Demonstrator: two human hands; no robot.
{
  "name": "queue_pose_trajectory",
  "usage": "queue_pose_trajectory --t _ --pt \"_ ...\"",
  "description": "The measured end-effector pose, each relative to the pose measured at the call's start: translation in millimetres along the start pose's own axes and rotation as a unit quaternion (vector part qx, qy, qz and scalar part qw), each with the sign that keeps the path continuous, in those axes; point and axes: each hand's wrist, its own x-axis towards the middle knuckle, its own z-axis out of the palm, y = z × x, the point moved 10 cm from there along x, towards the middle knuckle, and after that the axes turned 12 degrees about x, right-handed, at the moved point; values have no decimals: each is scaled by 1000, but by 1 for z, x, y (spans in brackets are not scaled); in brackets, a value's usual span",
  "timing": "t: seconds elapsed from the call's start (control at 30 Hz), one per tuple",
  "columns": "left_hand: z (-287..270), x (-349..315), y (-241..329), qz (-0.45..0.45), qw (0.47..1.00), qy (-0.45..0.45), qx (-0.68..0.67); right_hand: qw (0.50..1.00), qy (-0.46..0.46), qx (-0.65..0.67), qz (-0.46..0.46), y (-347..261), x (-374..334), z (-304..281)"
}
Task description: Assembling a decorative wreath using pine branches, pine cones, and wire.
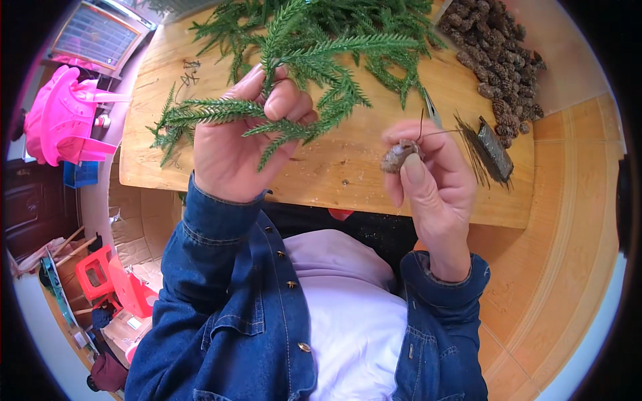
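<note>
My left hand (251, 127) is closed on a green artificial pine sprig (294, 67), its needled branches spreading up and to both sides above the table. In my right hand (438, 180) a small brown pine cone (400, 156) is pinched between thumb and fingers. A thin dark wire (422, 123) stands up from beside the cone. The two hands are apart, both over the near part of the wooden table. Just beyond my right hand lie pliers (431, 107), partly hidden. To its right is a bundle of thin dark wires (491, 150) wrapped in the middle.
A heap of green artificial sprigs (334, 23) covers the far part of the wooden table (321, 184). Many pine cones (495, 60) are piled at the far right. At left are a pink chair (63, 117) and a red stool (130, 287). A tiled wall (568, 174) borders the right side.
</note>
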Motion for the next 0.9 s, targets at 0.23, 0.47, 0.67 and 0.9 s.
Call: queue_pose_trajectory --t 0.23,0.47,0.67,0.9 --pt "9 -3 -22 -19 1000 -10 4 995 -3 101 18 10 7 5" --pt "8 -4 -37 -60 997 1 54 994 -13 100 51 20 7 0" --pt "15 -6 -31 -45 998 35 29 990 -4 130 46 21 3 -8" --pt "0 -8 -34 -18 999 28 -19 992 5 128 17 16 2 -6"
